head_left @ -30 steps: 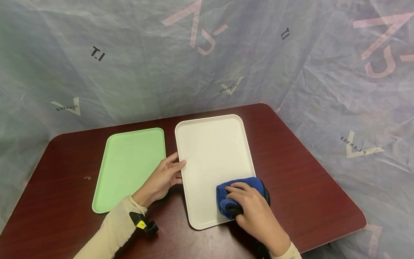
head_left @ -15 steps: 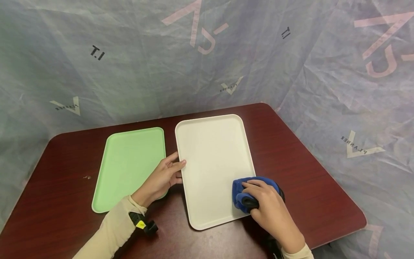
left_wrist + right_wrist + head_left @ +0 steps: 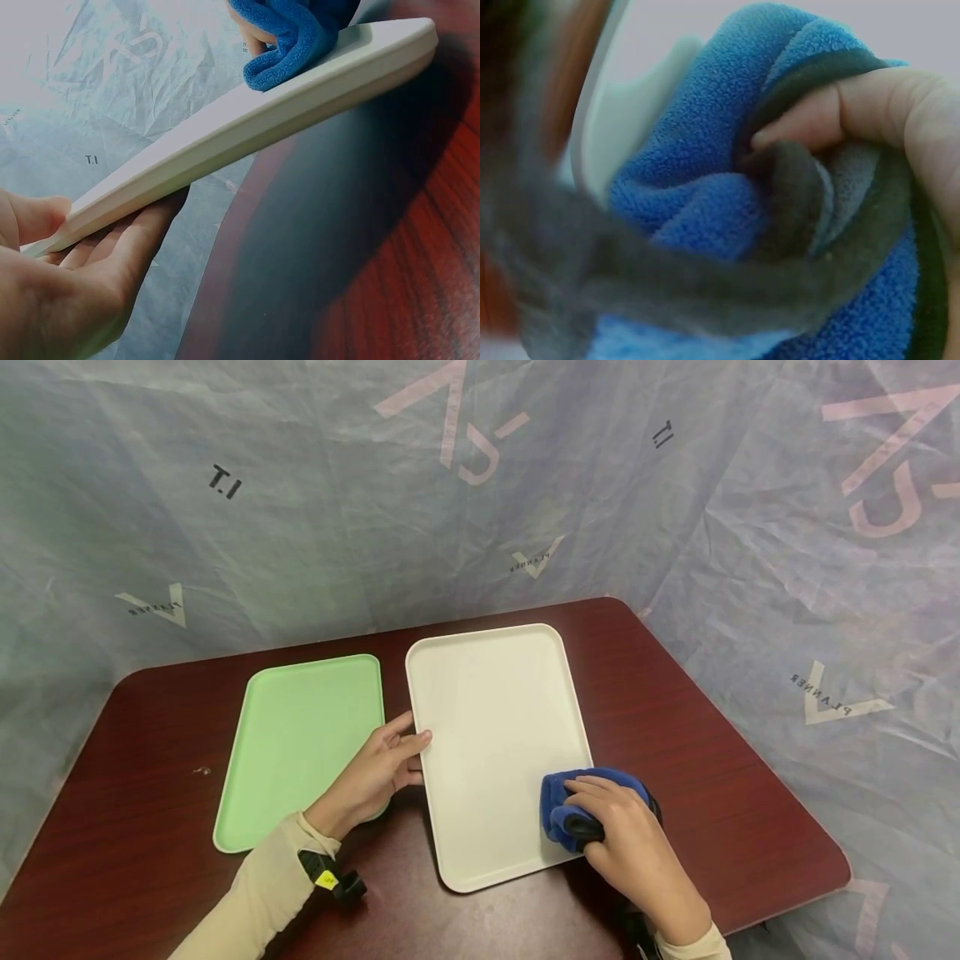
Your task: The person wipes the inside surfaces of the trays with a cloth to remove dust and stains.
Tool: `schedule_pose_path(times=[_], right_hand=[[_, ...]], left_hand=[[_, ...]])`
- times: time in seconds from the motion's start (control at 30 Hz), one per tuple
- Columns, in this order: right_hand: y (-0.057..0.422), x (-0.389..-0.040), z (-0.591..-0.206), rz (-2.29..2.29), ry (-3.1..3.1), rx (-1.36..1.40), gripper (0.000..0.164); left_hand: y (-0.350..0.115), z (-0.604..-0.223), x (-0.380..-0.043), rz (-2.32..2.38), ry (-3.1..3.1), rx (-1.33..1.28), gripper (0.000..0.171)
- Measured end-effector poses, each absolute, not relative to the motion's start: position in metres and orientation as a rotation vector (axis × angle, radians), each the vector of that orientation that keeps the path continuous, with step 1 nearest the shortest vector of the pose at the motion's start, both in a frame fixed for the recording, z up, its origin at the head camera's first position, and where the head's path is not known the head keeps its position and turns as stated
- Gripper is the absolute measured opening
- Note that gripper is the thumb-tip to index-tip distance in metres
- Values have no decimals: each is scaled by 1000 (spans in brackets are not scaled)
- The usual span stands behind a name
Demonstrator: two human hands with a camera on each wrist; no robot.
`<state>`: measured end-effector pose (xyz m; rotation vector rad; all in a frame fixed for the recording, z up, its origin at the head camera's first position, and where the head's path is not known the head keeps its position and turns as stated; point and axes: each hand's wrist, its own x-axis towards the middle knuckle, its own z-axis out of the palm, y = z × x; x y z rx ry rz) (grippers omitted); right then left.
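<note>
My left hand (image 3: 375, 774) grips the left edge of a white tray (image 3: 491, 718), thumb over the rim and the other fingers beneath it. In the left wrist view the tray (image 3: 225, 135) is raised off the table on a slant. My right hand (image 3: 637, 847) holds a bunched blue cloth (image 3: 558, 802) with black edging against the tray's near right corner, and part of the cloth hangs past the rim. Up close in the right wrist view, the thumb presses into the folds of the fluffy cloth (image 3: 705, 142).
A green tray (image 3: 300, 735) lies on the dark red table (image 3: 675, 760) to the left, partly behind my left hand. Grey printed sheeting (image 3: 337, 527) hangs behind the table and along its right side. A black wrist strap (image 3: 318, 867) is on the left sleeve.
My right hand has slid the blue cloth rightward across the white tray to its right edge, and barely moved in the last half second. The left hand and both trays stay put.
</note>
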<state>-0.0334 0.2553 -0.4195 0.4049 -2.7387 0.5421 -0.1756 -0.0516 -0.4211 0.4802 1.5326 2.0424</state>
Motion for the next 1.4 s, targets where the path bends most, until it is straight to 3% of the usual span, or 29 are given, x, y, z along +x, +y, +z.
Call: schedule_pose_path(times=[0.9, 1.4], right_hand=[[242, -26, -425, 619, -2762, 349, 55], [196, -30, -423, 595, -2743, 617, 52]], left_hand=[[-50, -420, -175, 2054, 1545, 467, 47], [-51, -422, -175, 2056, 1565, 479, 48]])
